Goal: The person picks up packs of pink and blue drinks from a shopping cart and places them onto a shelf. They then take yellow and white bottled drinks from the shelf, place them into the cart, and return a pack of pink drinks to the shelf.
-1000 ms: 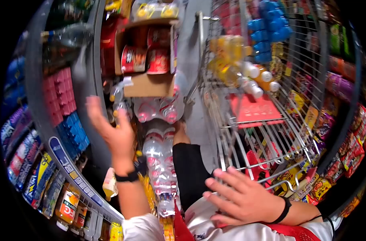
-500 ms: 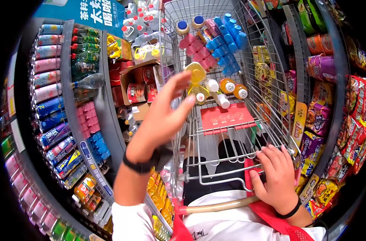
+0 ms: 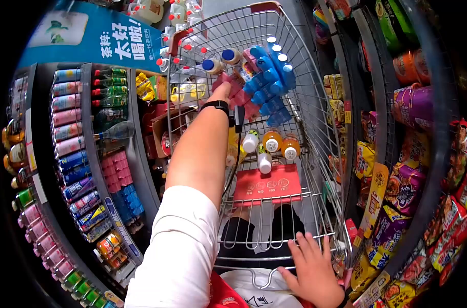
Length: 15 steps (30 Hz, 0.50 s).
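Observation:
My left arm reaches far into the wire shopping cart [image 3: 301, 197]. My left hand [image 3: 222, 91] is at the pink cartons [image 3: 246, 107], mostly hidden behind the wrist and its black band, so its fingers cannot be made out. Blue cartons [image 3: 268, 84] stand right of the pink ones, with blue-capped bottles [image 3: 213, 65] beyond the hand. Orange bottles [image 3: 281, 143] and white-capped bottles [image 3: 257, 149] lie nearer, by the red panel [image 3: 267, 184]. My right hand [image 3: 313, 269] rests near the cart's rear bars, fingers spread, holding nothing.
Drink shelves [image 3: 87, 149] line the left side, with a blue banner [image 3: 97, 43] behind them. Jugs [image 3: 150, 11] stand on the floor past the banner. Shelves of bagged snacks and noodles [image 3: 408, 187] run along the right, close to the cart.
My left hand has moved forward, away from the yellow item, to the pink cartons. My right hand sits lower in view, fingers still spread. The view has shifted, showing more of the cart's far end.

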### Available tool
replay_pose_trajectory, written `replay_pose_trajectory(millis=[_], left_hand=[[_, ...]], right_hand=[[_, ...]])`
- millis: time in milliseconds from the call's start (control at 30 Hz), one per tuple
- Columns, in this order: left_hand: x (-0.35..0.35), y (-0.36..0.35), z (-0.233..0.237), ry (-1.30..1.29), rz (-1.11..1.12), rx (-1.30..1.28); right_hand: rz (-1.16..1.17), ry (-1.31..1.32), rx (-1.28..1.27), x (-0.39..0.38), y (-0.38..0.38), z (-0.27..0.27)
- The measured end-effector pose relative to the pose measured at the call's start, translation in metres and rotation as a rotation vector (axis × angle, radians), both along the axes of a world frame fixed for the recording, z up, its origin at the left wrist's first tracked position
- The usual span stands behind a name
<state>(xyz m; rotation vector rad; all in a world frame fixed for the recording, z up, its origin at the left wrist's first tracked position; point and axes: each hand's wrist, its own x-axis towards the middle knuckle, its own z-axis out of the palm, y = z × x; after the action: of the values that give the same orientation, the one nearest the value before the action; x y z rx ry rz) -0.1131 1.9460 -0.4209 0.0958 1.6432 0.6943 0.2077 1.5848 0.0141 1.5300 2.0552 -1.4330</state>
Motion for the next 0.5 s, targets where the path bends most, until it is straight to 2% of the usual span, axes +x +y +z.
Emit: replay_pose_trajectory(millis=[33, 100, 133, 233, 300, 333, 367, 400, 500], left_hand=[[0.0, -0.01, 0.009, 0.272, -0.433, 0.113], [-0.01, -0.027, 0.039, 0.813, -1.302, 0.335], [-0.016, -0.033, 0.031, 0.752, -1.121, 0.43], [-0.052, -0.013, -0.059, 0.466, -0.867, 0.086], [0.01, 0.005, 0.014, 0.443, -0.628, -0.384], [0.018, -0.003, 0.019, 0.481, -0.544, -0.354], [0.034, -0.014, 0.029, 0.46, -0.345, -0.205], [0.027, -0.016, 0.007, 0.568, -0.403, -0.107], [0.012, -0.03, -0.037, 0.638, -0.489, 0.086]], right_hand=[[-0.047, -0.019, 0.117, 0.001, -0.01, 0.0], [-0.073, 0.028, 0.021, 0.005, -0.004, 0.001], [-0.091, 0.045, 0.02, 0.007, -0.002, 0.0], [-0.145, 0.064, 0.006, 0.008, -0.003, 0.002], [-0.138, 0.051, 0.011, 0.006, 0.002, 0.004], [-0.114, 0.036, 0.015, 0.006, 0.002, 0.004], [-0.122, 0.032, 0.018, 0.005, 0.002, 0.006], [-0.127, 0.027, 0.022, 0.004, 0.002, 0.006], [-0.073, 0.015, -0.001, 0.0, 0.0, -0.003]])
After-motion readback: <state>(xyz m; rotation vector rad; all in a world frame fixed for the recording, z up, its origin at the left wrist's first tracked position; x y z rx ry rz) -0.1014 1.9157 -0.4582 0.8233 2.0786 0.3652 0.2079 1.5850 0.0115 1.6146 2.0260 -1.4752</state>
